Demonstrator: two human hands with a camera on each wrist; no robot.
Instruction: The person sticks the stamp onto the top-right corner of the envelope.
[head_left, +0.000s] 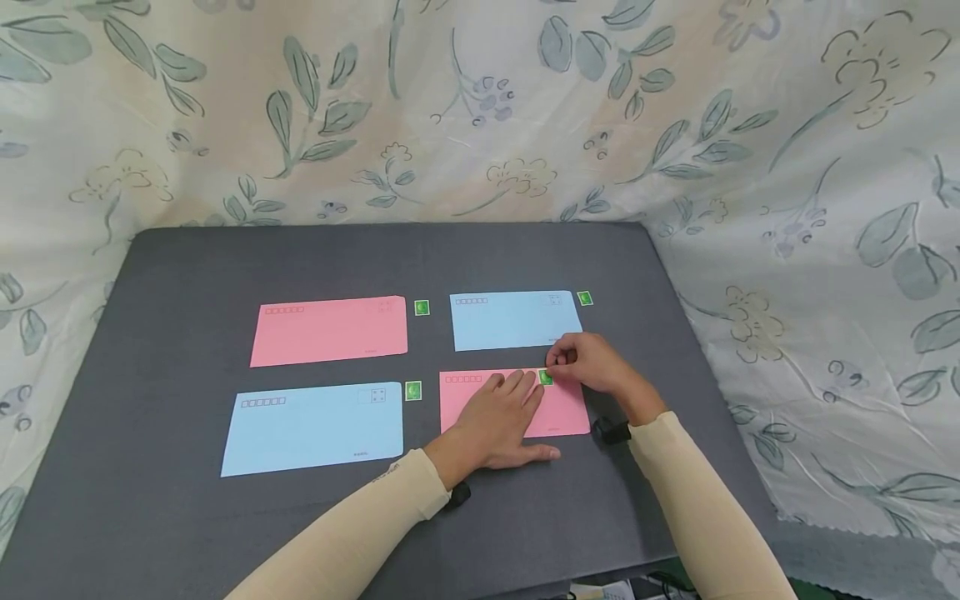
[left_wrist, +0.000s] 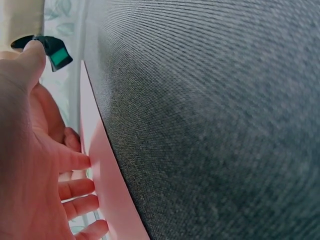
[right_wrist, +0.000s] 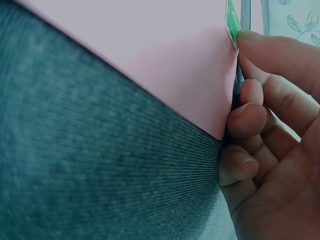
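Note:
My left hand [head_left: 498, 425] lies with fingers stretched over a pink envelope [head_left: 566, 412] at the near right; its fingertips touch the paper in the left wrist view. On that envelope's top right corner is a small green stamp [head_left: 546, 377] with a pale border. My right hand [head_left: 592, 365] pinches the stamp's edge, fingers curled, the thumb tip right at the green [right_wrist: 233, 20] stamp in the right wrist view. Behind these fingers lies a light blue envelope [head_left: 513, 321], partly covered by the right hand.
Another pink envelope [head_left: 330, 333] and a larger blue envelope [head_left: 315, 429] lie to the left. Single green stamps sit beside the far pink envelope [head_left: 422, 307], the near blue one [head_left: 413, 391] and the far blue one [head_left: 585, 298]. A dark grey cloth covers the table [head_left: 150, 350]; floral curtains surround it.

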